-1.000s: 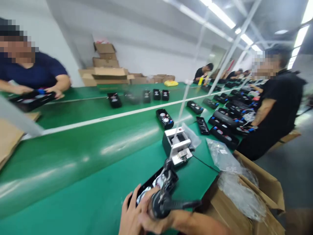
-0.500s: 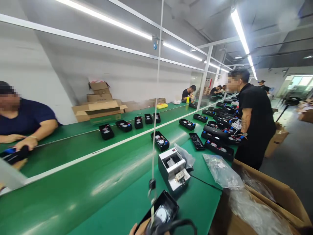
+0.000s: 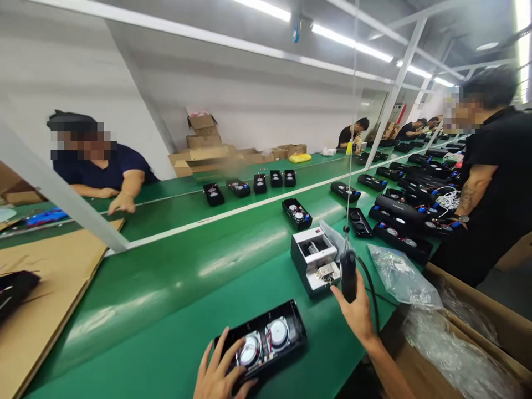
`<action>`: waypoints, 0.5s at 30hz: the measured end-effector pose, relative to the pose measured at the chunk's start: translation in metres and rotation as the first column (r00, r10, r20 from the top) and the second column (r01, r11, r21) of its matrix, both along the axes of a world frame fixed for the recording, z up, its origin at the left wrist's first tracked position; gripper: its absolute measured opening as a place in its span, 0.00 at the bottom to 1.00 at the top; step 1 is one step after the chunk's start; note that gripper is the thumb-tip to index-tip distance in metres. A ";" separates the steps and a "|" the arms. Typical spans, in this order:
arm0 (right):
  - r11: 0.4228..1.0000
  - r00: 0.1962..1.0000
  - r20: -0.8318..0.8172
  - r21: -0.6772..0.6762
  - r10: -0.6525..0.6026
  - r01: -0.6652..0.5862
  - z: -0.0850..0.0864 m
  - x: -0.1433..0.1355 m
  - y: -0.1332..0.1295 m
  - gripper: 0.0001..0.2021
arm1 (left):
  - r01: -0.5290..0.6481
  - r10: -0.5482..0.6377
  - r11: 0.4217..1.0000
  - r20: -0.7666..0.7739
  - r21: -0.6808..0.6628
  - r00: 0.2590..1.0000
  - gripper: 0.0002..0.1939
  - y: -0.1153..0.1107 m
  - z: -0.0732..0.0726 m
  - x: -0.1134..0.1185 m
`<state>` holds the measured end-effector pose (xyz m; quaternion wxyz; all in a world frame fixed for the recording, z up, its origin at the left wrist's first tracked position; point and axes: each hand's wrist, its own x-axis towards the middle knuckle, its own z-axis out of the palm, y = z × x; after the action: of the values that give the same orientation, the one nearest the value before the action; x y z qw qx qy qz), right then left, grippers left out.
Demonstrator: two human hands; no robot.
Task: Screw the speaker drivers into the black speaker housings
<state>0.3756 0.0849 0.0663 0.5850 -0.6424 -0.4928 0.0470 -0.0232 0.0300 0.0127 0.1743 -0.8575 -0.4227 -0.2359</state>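
A long black speaker housing point(image 3: 286, 352) lies on the green bench in front of me, its inside facing up, with two round silver-backed speaker drivers and thin red and black wires. My left hand point(image 3: 220, 368) rests over its left end, fingers spread and touching it. A black electric screwdriver point(image 3: 348, 277) hangs upright from a cord, with a cable curving off to its right. My right hand point(image 3: 358, 310) is right at the screwdriver, thumb stretched away from it; the other fingers are partly hidden behind it. A grey-and-white screw feeder point(image 3: 316, 260) stands just left of that hand.
Another open speaker housing point(image 3: 297, 214) lies beyond the feeder, with several more along the bench. A clear plastic bag point(image 3: 403, 277) and an open carton point(image 3: 477, 310) are at right. Cardboard point(image 3: 54, 299) covers the left side. Co-workers sit opposite and stand at right.
The screwdriver has risen from the housing and now hangs higher beside the feeder, with my right hand at it. More of the housing shows. My view has turned left.
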 end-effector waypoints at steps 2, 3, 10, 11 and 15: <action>0.993 0.982 0.173 0.108 -0.074 0.055 -0.009 -0.008 -0.011 0.34 | -0.044 0.045 0.999 0.029 -0.028 0.999 0.03 -0.010 0.008 0.009; 0.988 0.967 0.251 0.157 -0.042 0.003 -0.012 -0.016 -0.019 0.32 | -0.074 0.076 0.997 0.055 -0.037 0.996 0.04 -0.015 0.011 0.014; 0.725 0.645 0.439 -0.020 0.625 -0.688 -0.025 -0.100 -0.055 0.12 | -0.135 0.132 0.991 0.254 -0.005 0.958 0.06 -0.028 0.020 0.040; 0.719 0.641 0.434 -0.020 0.632 -0.695 -0.027 -0.108 -0.055 0.10 | -0.141 0.138 0.990 0.267 -0.007 0.954 0.05 -0.027 0.021 0.042; 0.738 0.665 0.425 -0.012 0.614 -0.674 -0.030 -0.120 -0.053 0.08 | -0.190 0.177 0.982 0.314 0.012 0.933 0.03 -0.027 0.020 0.049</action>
<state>0.2555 0.0322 0.0363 0.4612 -0.3764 -0.7993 0.0820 0.0255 0.0025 0.0331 0.1446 -0.7627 -0.5178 -0.3595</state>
